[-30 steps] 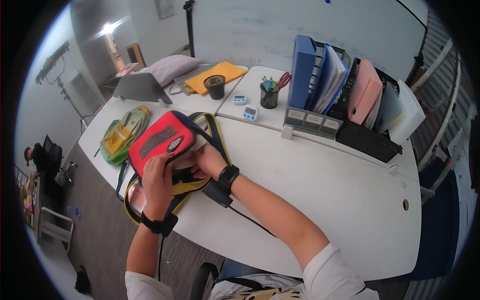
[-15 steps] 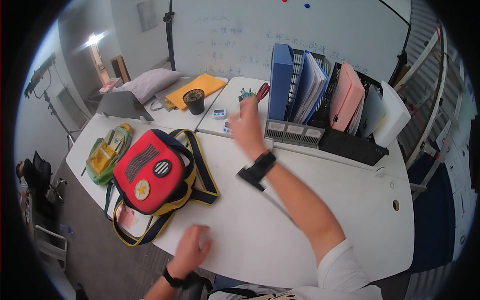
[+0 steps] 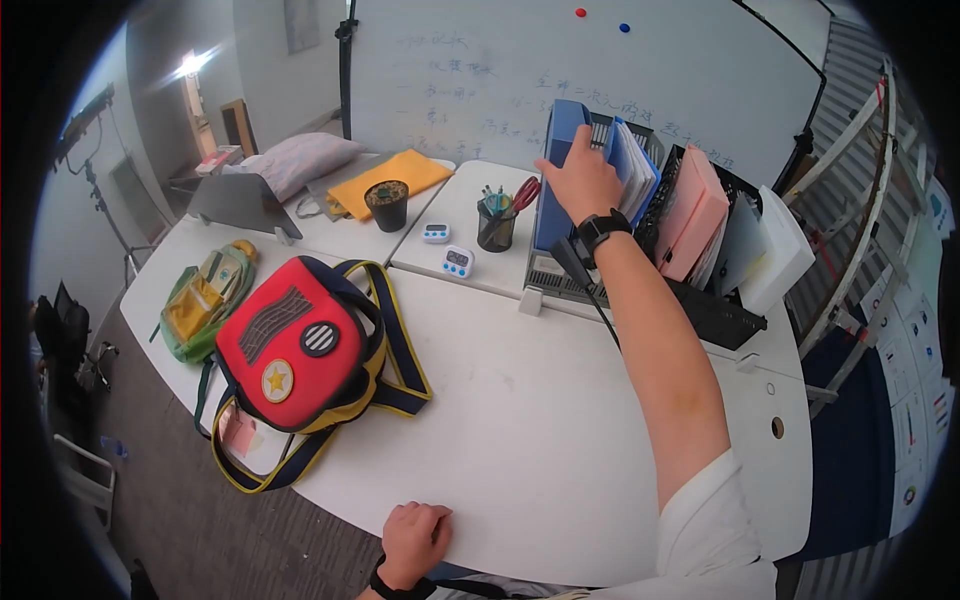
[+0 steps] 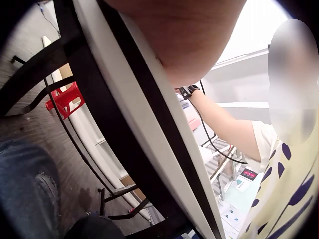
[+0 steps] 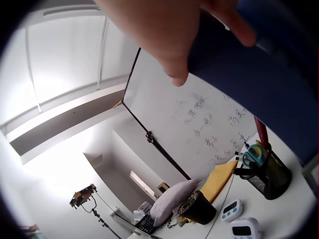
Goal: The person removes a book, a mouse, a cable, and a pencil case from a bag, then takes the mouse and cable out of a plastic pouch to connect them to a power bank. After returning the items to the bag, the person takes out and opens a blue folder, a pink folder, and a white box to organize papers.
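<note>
The right hand (image 3: pixel 584 182) is at the tall blue binder (image 3: pixel 558 205), thumb to one side and fingers over its upper part. In the right wrist view, the thumb and fingers of this hand (image 5: pixel 159 35) lie on either side of the dark blue binder (image 5: pixel 259 84); some fingertips are hidden. The left hand (image 3: pixel 415 543), loosely curled and holding nothing, rests at the table's front edge. A red backpack (image 3: pixel 295 345) with navy and yellow straps lies at the left, touched by neither hand.
Left of the binder stand a pen cup (image 3: pixel 496 225), two small timers (image 3: pixel 457 262) and a potted plant (image 3: pixel 387 205). Pink folders (image 3: pixel 692 215) fill the rack at right. A small green bag (image 3: pixel 205 300) lies beyond the backpack.
Both hands have left the red backpack. The right hand moved past the pen cup to the blue binder; the left drew back to the table's front edge. The backpack's front patches now show.
</note>
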Tool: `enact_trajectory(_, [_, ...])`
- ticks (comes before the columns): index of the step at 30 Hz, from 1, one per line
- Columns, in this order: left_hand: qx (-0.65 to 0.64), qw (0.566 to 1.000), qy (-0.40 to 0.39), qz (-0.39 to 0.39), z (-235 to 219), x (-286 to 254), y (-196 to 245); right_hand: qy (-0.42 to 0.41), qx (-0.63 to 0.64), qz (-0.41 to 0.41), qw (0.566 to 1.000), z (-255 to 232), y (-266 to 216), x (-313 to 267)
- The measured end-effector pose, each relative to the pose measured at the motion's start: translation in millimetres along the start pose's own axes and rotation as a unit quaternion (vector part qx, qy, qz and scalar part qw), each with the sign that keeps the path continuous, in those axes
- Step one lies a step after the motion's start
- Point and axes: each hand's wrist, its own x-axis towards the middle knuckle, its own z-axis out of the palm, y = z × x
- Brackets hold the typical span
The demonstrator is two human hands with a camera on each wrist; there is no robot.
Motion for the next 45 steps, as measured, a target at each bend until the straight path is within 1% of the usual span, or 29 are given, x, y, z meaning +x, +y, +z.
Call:
enact_trajectory(2, [0.003, 1.000, 0.006, -0.001, 1.3, 0.5, 0.5, 0.009, 0.002, -0.005, 1.000, -0.3, -3.2, 6.2])
enact_trajectory(4, [0.003, 1.000, 0.010, -0.004, 0.9, -1.8, 0.6, 0.006, 0.047, 0.029, 0.998, -1.9, -2.7, 11.8])
enact_trajectory(5, [0.008, 1.000, 0.015, -0.002, 0.7, -2.4, 0.6, 0.007, 0.047, 0.027, 0.999, -0.3, -0.8, 11.4])
enact_trajectory(7, [0.009, 0.999, 0.032, -0.002, 3.0, -1.7, 0.8, 0.041, 0.038, 0.030, 0.998, 0.1, -2.0, 11.7])
enact_trajectory(8, [0.007, 0.999, 0.045, -0.011, 4.0, -3.9, 1.4, 0.044, 0.038, 0.023, 0.998, -2.8, -3.6, 12.4])
enact_trajectory(10, [0.007, 0.998, 0.063, -0.020, 4.9, -5.4, 0.2, 0.040, 0.033, 0.061, 0.997, -9.8, -7.6, 15.5])
enact_trajectory(12, [-0.008, 0.996, 0.082, -0.021, 7.3, -6.2, 1.0, 0.048, 0.038, 0.063, 0.996, -16.0, -11.8, 23.8])
enact_trajectory(14, [0.001, 0.996, 0.084, -0.010, 10.6, -9.2, -3.5, 0.086, 0.036, 0.066, 0.993, -23.1, -15.8, 33.6])
enact_trajectory(16, [0.010, 0.996, 0.086, 0.002, 9.8, -8.8, -4.6, 0.087, 0.036, 0.069, 0.993, -32.0, -21.2, 44.2])
enact_trajectory(18, [0.004, 0.997, 0.073, -0.014, 7.5, -7.8, -1.6, 0.094, 0.028, 0.069, 0.993, -42.2, -22.5, 52.3])
enact_trajectory(19, [0.004, 0.997, 0.073, -0.010, 7.3, -8.1, -2.5, 0.098, 0.027, 0.072, 0.992, -49.3, -22.1, 52.8])
enact_trajectory(21, [0.002, 0.997, 0.076, -0.008, 8.5, -9.8, -4.0, 0.082, 0.032, 0.080, 0.993, -62.5, -22.4, 52.1])
enact_trajectory(25, [-0.006, 0.996, 0.089, 0.004, 9.9, -10.2, -4.0, 0.105, 0.064, 0.084, 0.989, -52.6, -10.3, 41.0])
enact_trajectory(27, [0.002, 0.996, 0.091, 0.010, 9.9, -10.5, -4.6, 0.120, 0.078, 0.068, 0.987, -37.7, -2.7, 28.0])
enact_trajectory(28, [0.002, 0.995, 0.095, 0.011, 9.3, -10.1, -4.1, 0.097, 0.074, 0.080, 0.989, -38.7, -4.2, 18.6])
enact_trajectory(31, [0.003, 0.995, 0.098, 0.003, 7.1, -9.1, 1.7, 0.097, 0.077, 0.077, 0.989, -31.7, -4.6, 10.3])
enact_trajectory(33, [-0.014, 0.996, 0.083, -0.020, 3.5, -8.7, 5.2, 0.126, 0.074, 0.061, 0.987, -26.7, -2.5, 10.5])
enact_trajectory(36, [-0.022, 0.995, 0.101, -0.007, 8.0, -10.4, -0.4, 0.134, 0.082, 0.069, 0.985, -42.4, -6.0, 17.4])
enact_trajectory(37, [-0.021, 0.994, 0.103, -0.007, 7.1, -9.6, 0.7, 0.148, 0.074, 0.061, 0.984, -49.0, -9.4, 20.7])
enact_trajectory(40, [-0.027, 0.994, 0.101, -0.013, 5.2, -9.0, 2.3, 0.129, 0.087, 0.064, 0.986, -71.1, -18.6, 31.3])
enact_trajectory(42, [-0.010, 0.995, 0.098, -0.008, 7.1, -10.7, -0.8, 0.136, 0.082, 0.052, 0.986, -84.4, -26.1, 37.3])
enact_trajectory(45, [0.001, 0.995, 0.095, -0.016, 3.7, -9.4, 5.1, 0.151, 0.083, 0.022, 0.985, -116.4, -37.6, 42.2])
